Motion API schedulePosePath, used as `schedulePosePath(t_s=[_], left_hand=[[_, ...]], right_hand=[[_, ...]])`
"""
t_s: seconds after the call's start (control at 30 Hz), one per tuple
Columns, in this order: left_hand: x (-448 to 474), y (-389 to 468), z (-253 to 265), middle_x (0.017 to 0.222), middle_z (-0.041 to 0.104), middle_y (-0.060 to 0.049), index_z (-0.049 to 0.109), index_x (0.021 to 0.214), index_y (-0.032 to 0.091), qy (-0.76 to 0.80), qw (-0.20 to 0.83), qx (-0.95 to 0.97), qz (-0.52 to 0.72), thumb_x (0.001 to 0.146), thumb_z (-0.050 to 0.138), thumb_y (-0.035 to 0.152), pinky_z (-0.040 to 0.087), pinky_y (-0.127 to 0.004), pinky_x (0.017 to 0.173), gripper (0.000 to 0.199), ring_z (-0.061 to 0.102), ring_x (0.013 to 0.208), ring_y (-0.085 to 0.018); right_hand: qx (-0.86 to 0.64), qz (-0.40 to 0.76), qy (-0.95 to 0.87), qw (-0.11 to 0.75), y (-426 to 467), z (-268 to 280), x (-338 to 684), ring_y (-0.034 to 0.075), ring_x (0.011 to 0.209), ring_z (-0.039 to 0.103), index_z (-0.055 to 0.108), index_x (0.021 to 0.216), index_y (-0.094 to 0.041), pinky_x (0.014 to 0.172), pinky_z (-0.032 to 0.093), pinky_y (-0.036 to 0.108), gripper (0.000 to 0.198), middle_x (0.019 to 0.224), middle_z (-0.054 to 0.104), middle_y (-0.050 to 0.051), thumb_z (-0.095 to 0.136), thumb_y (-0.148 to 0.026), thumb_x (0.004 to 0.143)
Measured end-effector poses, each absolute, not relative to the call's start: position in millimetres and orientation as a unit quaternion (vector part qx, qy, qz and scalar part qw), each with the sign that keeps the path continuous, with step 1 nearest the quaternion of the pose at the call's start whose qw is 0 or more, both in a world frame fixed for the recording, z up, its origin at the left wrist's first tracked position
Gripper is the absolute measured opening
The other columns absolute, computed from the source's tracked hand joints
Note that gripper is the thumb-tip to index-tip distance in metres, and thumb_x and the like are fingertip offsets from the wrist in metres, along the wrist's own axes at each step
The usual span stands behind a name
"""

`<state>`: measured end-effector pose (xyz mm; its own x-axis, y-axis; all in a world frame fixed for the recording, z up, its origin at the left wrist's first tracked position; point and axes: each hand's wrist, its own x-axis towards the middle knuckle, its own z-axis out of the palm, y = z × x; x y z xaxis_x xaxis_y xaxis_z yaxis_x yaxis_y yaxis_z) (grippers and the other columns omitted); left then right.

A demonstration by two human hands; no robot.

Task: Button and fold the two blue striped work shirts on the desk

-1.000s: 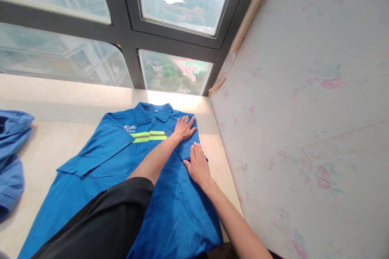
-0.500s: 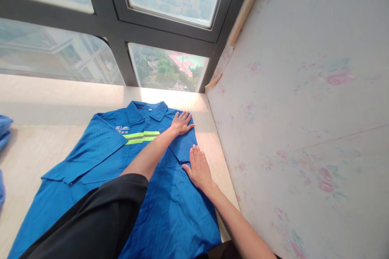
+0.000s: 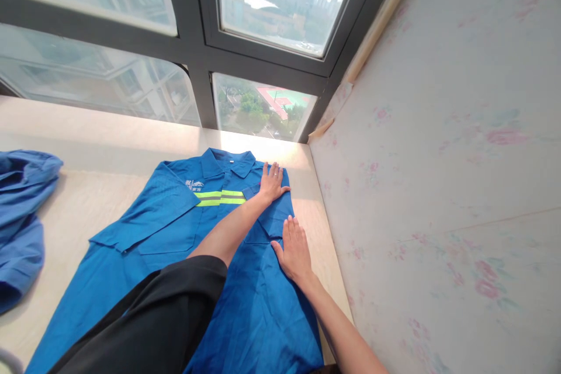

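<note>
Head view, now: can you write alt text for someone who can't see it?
A left hand lies flat on a blue shirt, the right hand at its edge. The shirt is spread on a pale surface below a window, beside a flowered wall; crumpled blue clothing lies left.

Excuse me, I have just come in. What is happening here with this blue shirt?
A person has both hands on the blue shirt, which is spread front up on a pale surface below a window. The left hand lies open near the shoulder at the picture's right; the right hand is open and flat lower down, by the same edge. The opposite sleeve lies across the front. Another blue garment lies crumpled at the far left.
</note>
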<state>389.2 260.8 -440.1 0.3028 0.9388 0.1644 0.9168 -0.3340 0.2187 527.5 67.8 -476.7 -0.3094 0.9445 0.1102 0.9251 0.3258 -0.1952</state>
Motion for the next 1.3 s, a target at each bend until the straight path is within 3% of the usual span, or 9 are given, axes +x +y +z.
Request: schedulePosePath(t_s=[0.3,0.47,0.63,0.9,1.03,1.3], left_hand=[[317,162,-429,0.157,0.032,-0.021,0.039,0.149,0.011,0.674,-0.008,0.722,0.156,0.097,0.031,0.057,0.014,-0.054,0.121,0.070,0.019,0.150,-0.032],[275,105,-426,0.154,0.035,-0.025,0.042,0.146,0.007,0.744,-0.004,0.655,0.133,0.097,0.035,0.055,0.023,-0.056,0.118,0.069,0.023,0.148,-0.037],[259,57,-430,0.151,0.038,-0.030,0.046,0.143,0.001,0.788,0.002,0.605,0.117,0.098,0.033,0.054,0.031,-0.059,0.113,0.070,0.027,0.146,-0.041],[238,-2,-439,0.152,0.039,-0.025,0.053,0.140,0.008,0.775,-0.002,0.626,0.087,0.095,0.041,0.055,0.023,-0.059,0.117,0.065,0.023,0.147,-0.040],[215,-15,-448,0.156,0.034,-0.022,0.045,0.147,0.013,0.738,0.005,0.672,0.066,0.097,0.035,0.056,0.021,-0.060,0.117,0.067,0.025,0.147,-0.038],[184,-3,-454,0.158,0.031,-0.017,0.039,0.151,0.017,0.692,0.022,0.717,0.078,0.099,0.029,0.055,0.016,-0.056,0.120,0.066,0.024,0.149,-0.031]], right_hand=[[-0.576,0.039,-0.808,0.115,99,-479,522,0.034,0.150,0.020,0.031,0.153,-0.005,0.117,0.019,0.057,0.072,0.159,0.025,0.024,0.037,-0.052,0.099],[-0.583,0.035,-0.806,0.100,115,-478,516,0.033,0.149,0.020,0.033,0.152,-0.003,0.118,0.018,0.055,0.071,0.159,0.025,0.024,0.036,-0.051,0.099],[-0.591,0.029,-0.804,0.063,122,-473,514,0.032,0.150,0.019,0.031,0.153,-0.006,0.119,0.010,0.059,0.069,0.160,0.024,0.021,0.033,-0.051,0.100],[-0.604,0.020,-0.797,-0.003,139,-460,516,0.032,0.149,0.021,0.030,0.152,-0.003,0.118,0.011,0.058,0.069,0.160,0.023,0.023,0.029,-0.050,0.102],[-0.590,-0.028,-0.807,-0.005,122,-452,506,0.037,0.148,0.023,0.036,0.148,0.002,0.117,0.012,0.060,0.071,0.157,0.026,0.027,0.031,-0.050,0.101],[-0.487,0.006,-0.873,0.022,39,-456,466,0.032,0.149,0.021,0.034,0.152,-0.008,0.119,0.016,0.056,0.071,0.160,0.027,0.019,0.025,-0.056,0.101]])
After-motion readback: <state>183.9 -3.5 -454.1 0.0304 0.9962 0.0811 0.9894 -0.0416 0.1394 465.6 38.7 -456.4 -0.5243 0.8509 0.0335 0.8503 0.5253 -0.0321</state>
